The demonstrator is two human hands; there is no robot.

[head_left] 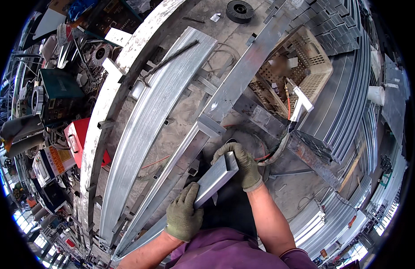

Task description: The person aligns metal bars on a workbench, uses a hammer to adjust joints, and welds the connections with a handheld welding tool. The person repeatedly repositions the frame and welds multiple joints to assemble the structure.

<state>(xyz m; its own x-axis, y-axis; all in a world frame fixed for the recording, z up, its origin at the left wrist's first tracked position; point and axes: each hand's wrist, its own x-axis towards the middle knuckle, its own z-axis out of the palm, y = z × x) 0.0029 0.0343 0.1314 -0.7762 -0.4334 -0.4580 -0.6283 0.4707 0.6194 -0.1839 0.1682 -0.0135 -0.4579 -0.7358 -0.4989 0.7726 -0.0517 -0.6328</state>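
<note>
1. Grey concrete floor (286,186) shows through the middle of a cluttered workshop.
2. Stacked metal profiles (346,107), too many to count, fill the frame's right side.
3. One beige perforated crate (322,67) sits upper right.
4. One red case (77,139) stands at left.
5. One rectangular metal tube (214,176) slants at lower centre, open end toward upper right.
6. Two gloved hands grasp it: the left hand (185,213) lower along it, the right hand (245,166) around its open end.
7. One black spool (239,14) lies top centre.
</note>
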